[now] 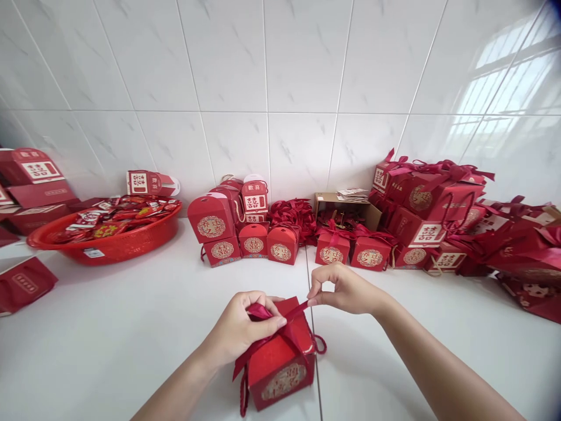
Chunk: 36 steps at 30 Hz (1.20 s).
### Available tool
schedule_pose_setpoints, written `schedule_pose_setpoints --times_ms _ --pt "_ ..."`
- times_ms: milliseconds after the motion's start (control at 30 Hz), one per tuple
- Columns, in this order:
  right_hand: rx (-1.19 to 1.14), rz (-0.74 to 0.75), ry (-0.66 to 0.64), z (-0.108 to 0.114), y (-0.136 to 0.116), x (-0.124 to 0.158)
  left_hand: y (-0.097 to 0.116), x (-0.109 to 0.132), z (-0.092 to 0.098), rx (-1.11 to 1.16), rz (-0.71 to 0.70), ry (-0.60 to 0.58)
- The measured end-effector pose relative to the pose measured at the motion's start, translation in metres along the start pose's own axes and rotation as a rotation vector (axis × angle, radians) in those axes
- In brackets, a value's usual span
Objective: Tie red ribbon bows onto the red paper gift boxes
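Observation:
A red gift box [280, 362] with a gold medallion on its front stands on the white surface close to me, cord handles hanging at its sides. Dark red ribbon [290, 332] runs over its top. My left hand [248, 327] rests at the box's upper left, thumb and fingers closed on a loop of the ribbon. Up and to the right, my right hand [339, 286] pinches a ribbon end between thumb and forefinger and holds it taut. The knot is partly covered by my left thumb.
A red plastic basket [109, 248] of wrapped packets stands at the left, with more red boxes [37, 175] beyond it. Along the tiled wall are small boxes [254, 242], a ribbon heap [293, 219] and an open cardboard box [372, 215]. Bow-tied boxes [438, 199] are stacked at the right.

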State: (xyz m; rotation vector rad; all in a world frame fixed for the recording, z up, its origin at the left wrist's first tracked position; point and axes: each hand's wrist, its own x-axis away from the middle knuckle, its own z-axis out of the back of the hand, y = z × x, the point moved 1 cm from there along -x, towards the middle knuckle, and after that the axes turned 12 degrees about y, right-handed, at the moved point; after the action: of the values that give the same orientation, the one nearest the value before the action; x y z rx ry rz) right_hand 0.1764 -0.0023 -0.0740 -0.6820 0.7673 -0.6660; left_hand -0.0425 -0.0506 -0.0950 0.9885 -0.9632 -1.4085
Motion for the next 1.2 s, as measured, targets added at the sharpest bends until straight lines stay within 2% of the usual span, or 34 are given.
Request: schedule_pose_setpoints --times_ms 100,167,233,300,400,500,600,667,733,800,833,933,1000,1067,1133,1200 --pt "0.014 -0.031 0.012 0.007 0.008 -0.005 0.001 0.001 0.001 -0.026 -0.013 0.036" --pt "0.105 -0.025 0.143 0.015 0.021 -0.013 0.001 0.000 0.003 -0.007 0.016 0.070" --pt "0.318 -0.026 0.326 0.022 0.040 -0.024 0.001 -0.002 0.008 0.061 0.080 0.105" --pt "0.609 -0.079 0.427 0.024 0.063 -0.035 0.005 -0.008 0.015 0.133 0.134 0.150" --pt "0.870 -0.190 0.411 0.023 0.091 -0.043 0.014 -0.020 0.021 0.151 0.147 0.232" --pt "0.906 -0.247 0.463 0.028 0.104 -0.042 0.026 -0.038 0.014 0.080 0.077 0.294" --pt "0.891 -0.305 0.516 0.041 0.107 -0.035 0.036 -0.066 -0.008 0.001 -0.101 0.349" --pt "0.870 -0.320 0.502 0.051 0.107 -0.033 0.041 -0.091 -0.026 -0.049 -0.232 0.390" --pt "0.839 -0.322 0.469 0.059 0.107 -0.031 0.045 -0.120 -0.042 -0.119 -0.341 0.377" --pt "0.809 -0.315 0.430 0.063 0.106 -0.031 0.048 -0.151 -0.056 -0.155 -0.414 0.306" --pt "0.796 -0.309 0.409 0.065 0.105 -0.030 0.049 -0.165 -0.063 -0.184 -0.434 0.224" --pt "0.766 -0.288 0.343 0.067 0.101 -0.029 0.049 -0.196 -0.080 -0.227 -0.470 0.089" --pt "0.763 -0.293 0.318 0.068 0.096 -0.027 0.049 -0.207 -0.090 -0.252 -0.504 0.043" --pt "0.774 -0.319 0.321 0.069 0.090 -0.025 0.050 -0.212 -0.096 -0.281 -0.542 0.045" --pt "0.786 -0.345 0.354 0.071 0.081 -0.024 0.052 -0.214 -0.092 -0.308 -0.578 0.106" --pt "0.780 -0.344 0.387 0.072 0.071 -0.023 0.052 -0.212 -0.079 -0.338 -0.596 0.179"
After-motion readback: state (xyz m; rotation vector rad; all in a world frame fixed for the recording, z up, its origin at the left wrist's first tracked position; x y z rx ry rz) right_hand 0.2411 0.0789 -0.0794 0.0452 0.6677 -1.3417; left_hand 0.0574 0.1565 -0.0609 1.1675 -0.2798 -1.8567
